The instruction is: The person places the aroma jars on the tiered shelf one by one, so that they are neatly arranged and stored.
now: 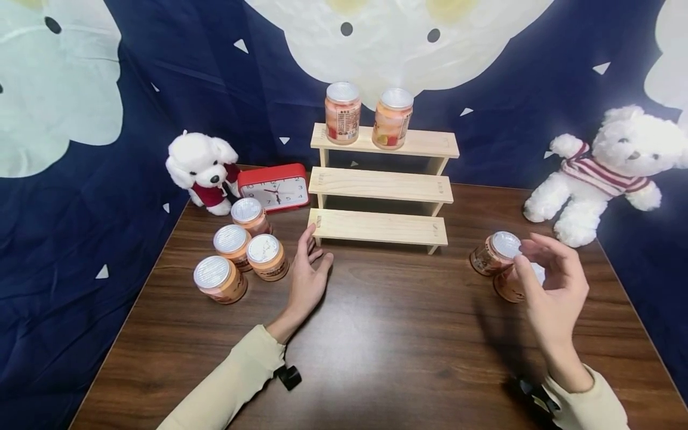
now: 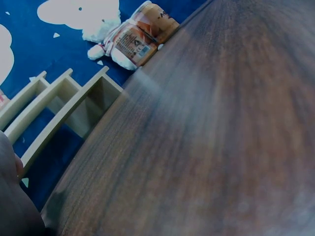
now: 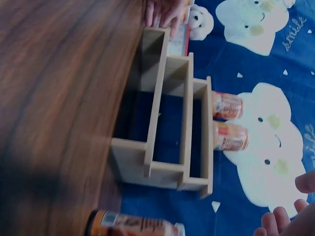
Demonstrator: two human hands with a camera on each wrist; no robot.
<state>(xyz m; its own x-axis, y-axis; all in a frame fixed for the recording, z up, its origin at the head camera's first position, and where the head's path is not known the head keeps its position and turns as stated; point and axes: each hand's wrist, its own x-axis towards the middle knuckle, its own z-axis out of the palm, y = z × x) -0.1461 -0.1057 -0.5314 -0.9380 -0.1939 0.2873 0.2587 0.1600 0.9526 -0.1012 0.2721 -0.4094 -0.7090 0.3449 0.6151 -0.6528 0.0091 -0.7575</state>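
Observation:
My left hand lies beside the left end of a three-step wooden shelf, fingertips right at the lowest step. Its fingers are loosely extended and hold nothing. On the right, my right hand hovers by two orange jars with silver lids, thumb and fingers spread apart. The rear jar shows well, while the front jar is partly hidden behind the hand. In the right wrist view, the fingers have nothing between them. Two similar jars, a left one and a right one, stand upright on the top step.
Several more jars cluster at the table's left. Behind them are a red alarm clock and a white plush dog. A white teddy bear sits at the back right. A dark blue patterned cloth hangs behind.

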